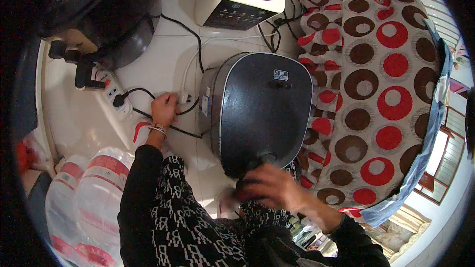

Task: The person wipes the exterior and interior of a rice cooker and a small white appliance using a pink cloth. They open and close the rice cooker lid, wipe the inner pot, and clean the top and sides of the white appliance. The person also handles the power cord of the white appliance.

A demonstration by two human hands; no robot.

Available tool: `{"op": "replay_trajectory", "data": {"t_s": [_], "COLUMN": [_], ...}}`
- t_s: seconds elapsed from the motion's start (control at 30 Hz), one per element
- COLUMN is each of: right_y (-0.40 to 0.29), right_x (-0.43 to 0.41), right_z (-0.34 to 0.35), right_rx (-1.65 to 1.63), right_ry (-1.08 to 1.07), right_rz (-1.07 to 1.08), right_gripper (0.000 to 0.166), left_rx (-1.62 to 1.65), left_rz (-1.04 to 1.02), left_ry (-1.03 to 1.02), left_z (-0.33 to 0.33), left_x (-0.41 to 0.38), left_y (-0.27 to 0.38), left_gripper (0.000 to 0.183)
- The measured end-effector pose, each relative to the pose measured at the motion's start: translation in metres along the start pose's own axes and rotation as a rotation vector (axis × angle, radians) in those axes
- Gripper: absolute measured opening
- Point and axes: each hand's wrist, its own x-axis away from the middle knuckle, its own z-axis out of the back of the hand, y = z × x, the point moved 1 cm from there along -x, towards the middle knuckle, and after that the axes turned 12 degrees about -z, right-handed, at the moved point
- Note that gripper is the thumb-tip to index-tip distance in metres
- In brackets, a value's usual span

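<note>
A black rice cooker (265, 107) with a glossy lid stands on the tiled floor in front of me. A black power cord (143, 89) runs from a plug in the white power strip (118, 95) into my left hand (165, 107). It comes out the other side toward the cooker, and the fingers are curled around it. Just right of that hand lies a white plug (184, 97) with its prongs bare. My right hand (272, 185) is motion-blurred at the cooker's near edge, over something dark; whether it grips anything is unclear.
A cream food processor (241, 7) with a black panel stands beyond the cooker. Upper left is a large dark appliance (111, 18). Plastic-wrapped bottles (100, 200) stand at lower left. A sofa with a dotted cover (371, 100) borders the right side. Cords cross the floor.
</note>
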Motion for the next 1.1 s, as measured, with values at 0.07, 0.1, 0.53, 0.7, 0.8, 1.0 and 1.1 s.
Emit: {"op": "replay_trajectory", "data": {"t_s": [0.07,0.1,0.53,0.7,0.8,1.0,1.1], "right_y": [0.000,-0.002,0.005,-0.005,0.001,0.010,0.031], "right_x": [-0.020,-0.034,-0.085,-0.003,0.001,-0.089,-0.142], "right_z": [0.047,0.069,-0.006,-0.037,0.005,0.115,0.117], "right_rx": [0.045,0.149,0.306,0.007,-0.077,0.088,-0.033], "right_ry": [0.135,0.237,0.161,-0.218,-0.112,0.469,0.567], "right_rz": [-0.009,-0.006,0.184,0.043,-0.015,-0.056,-0.133], "right_gripper": [0.035,0.035,0.040,0.037,0.036,0.026,0.027], "left_rx": [-0.006,0.008,-0.096,-0.004,-0.068,-0.012,-0.027], "left_rz": [-0.058,-0.035,-0.153,0.023,-0.051,-0.031,-0.073], "left_ry": [-0.014,-0.004,0.002,-0.007,-0.038,-0.011,-0.014], "left_z": [0.001,0.004,0.007,0.001,0.000,0.006,0.002], "left_x": [0.000,0.002,0.002,0.001,0.000,-0.002,-0.001], "left_y": [0.001,0.000,0.006,-0.001,0.007,-0.012,0.004], "left_gripper": [0.028,0.028,0.029,0.030,0.030,0.030,0.030]}}
